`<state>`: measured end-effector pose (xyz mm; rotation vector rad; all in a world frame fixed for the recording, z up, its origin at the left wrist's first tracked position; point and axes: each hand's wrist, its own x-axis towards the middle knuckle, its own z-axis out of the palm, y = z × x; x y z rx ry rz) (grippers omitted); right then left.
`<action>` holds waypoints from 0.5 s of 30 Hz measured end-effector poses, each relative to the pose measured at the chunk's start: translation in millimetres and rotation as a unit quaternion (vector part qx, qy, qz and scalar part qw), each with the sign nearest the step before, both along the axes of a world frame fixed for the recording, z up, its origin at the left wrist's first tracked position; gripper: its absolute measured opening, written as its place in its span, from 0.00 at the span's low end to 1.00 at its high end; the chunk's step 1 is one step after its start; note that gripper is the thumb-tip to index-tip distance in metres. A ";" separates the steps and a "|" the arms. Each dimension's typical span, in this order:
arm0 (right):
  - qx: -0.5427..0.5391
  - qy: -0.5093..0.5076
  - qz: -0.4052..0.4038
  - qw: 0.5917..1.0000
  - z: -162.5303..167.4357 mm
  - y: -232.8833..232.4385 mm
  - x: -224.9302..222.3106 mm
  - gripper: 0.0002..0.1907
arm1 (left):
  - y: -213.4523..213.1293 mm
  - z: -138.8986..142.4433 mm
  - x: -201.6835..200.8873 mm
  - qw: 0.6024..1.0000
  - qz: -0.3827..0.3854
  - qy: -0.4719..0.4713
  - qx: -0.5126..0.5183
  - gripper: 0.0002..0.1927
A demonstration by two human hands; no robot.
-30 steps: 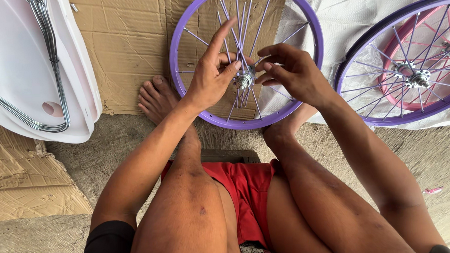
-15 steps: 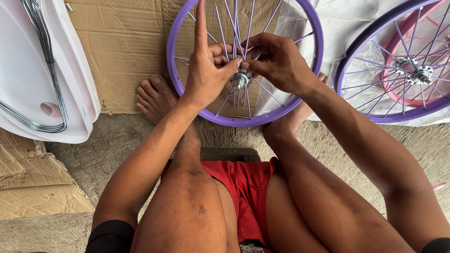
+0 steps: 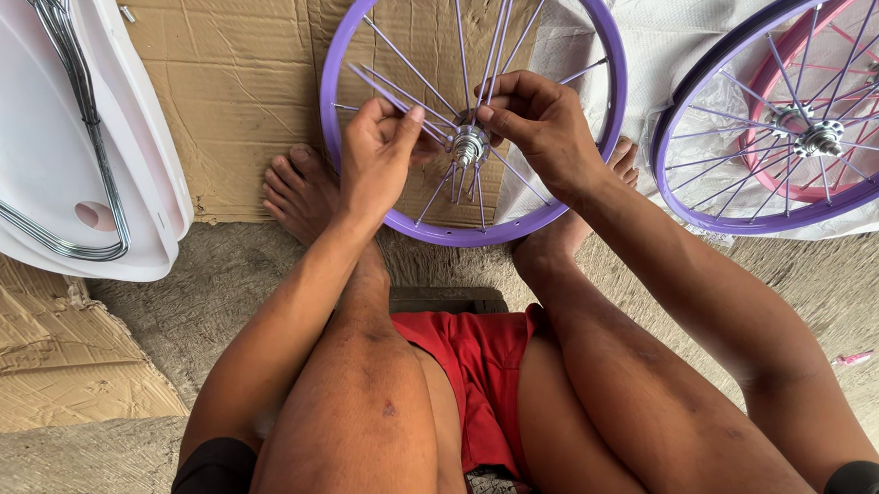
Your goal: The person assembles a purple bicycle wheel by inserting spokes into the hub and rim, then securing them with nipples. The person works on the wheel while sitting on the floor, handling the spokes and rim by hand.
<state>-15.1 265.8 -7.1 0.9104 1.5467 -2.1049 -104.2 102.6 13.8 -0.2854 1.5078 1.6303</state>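
Curling down from its earlier pointing pose, the left hand (image 3: 378,161) now pinches purple spokes (image 3: 395,78) beside the silver hub (image 3: 468,144); the right hand (image 3: 542,126) grips spokes there too.

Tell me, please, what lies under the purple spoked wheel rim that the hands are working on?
Under the purple spoked wheel rim lie flattened brown cardboard and crinkled white plastic sheeting. Both hands and a foot hide the ground beneath its centre and lower edge.

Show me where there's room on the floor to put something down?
Bare concrete floor lies between the white tub, the torn cardboard and the left leg. More shows right of the right arm, below the second purple wheel. It is crowded at the hub, where both hands work.
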 end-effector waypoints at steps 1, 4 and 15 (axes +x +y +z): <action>-0.003 0.005 -0.001 1.000 -0.1 0.0 -0.1 0.09 | -3.6 1.7 -1.0 0.989 -0.099 0.077 -0.082 0.10; 0.012 0.011 0.008 1.000 0.0 0.0 0.2 0.08 | -9.8 9.0 -8.4 0.902 -0.272 0.258 -0.215 0.13; -0.020 -0.064 -0.075 0.995 2.5 -2.7 18.5 0.07 | 33.9 17.0 -34.1 0.942 -0.270 0.200 -0.011 0.11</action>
